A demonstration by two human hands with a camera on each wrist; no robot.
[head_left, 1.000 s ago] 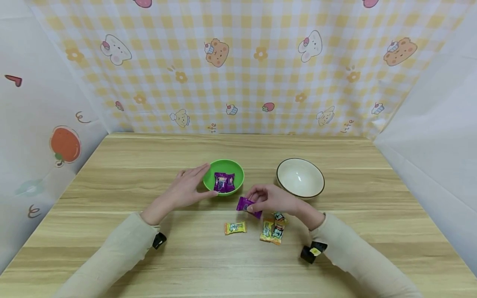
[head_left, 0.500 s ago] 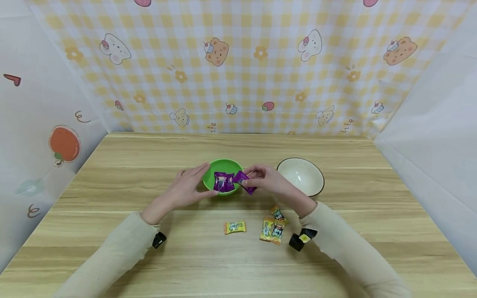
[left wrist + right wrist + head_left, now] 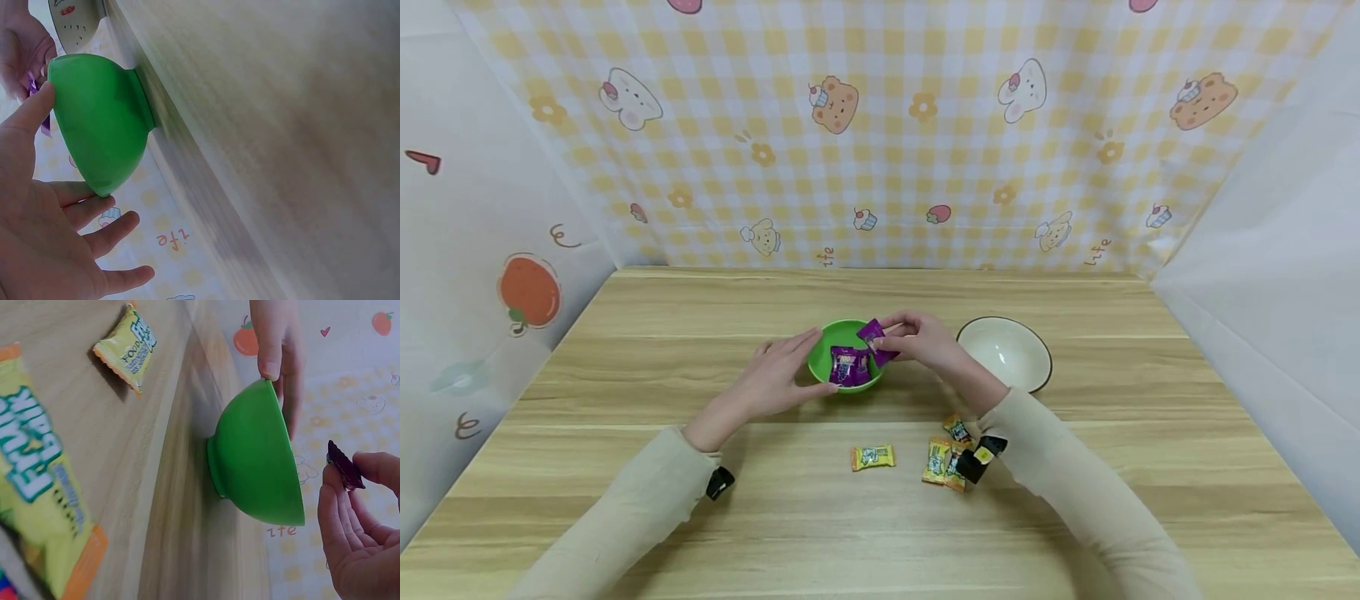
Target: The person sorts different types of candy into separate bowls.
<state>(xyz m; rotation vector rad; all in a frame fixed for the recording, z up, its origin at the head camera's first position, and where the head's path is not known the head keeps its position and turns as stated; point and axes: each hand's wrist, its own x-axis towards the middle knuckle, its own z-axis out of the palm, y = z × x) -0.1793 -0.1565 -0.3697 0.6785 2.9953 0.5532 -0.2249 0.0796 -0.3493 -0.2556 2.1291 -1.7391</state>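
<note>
My left hand [image 3: 771, 379] touches the rim of a green bowl [image 3: 827, 342] on its left side. In the left wrist view, the thumb and forefinger lie at separate spots on the rim, and the other fingers spread out fairly straight. Inside the bowl lie purple candy packets [image 3: 844, 367]. Another purple candy packet [image 3: 870, 332] is pinched between the thumb and fingers of my right hand [image 3: 928, 337], above the bowl's right rim. The right wrist view shows this packet [image 3: 344, 465] raised clear of the bowl's mouth.
A white bowl [image 3: 1004, 354] with a dark rim stands to the right, behind my right forearm. One yellow candy packet [image 3: 873, 457] lies alone in front; several more yellow packets [image 3: 936, 461] sit partly beneath the right wrist's black camera [image 3: 982, 458]. A checked cloth hangs behind the table.
My right hand has carried the purple candy packet from the table up and away to the green bowl's right rim. The left hand has stayed on the bowl.
</note>
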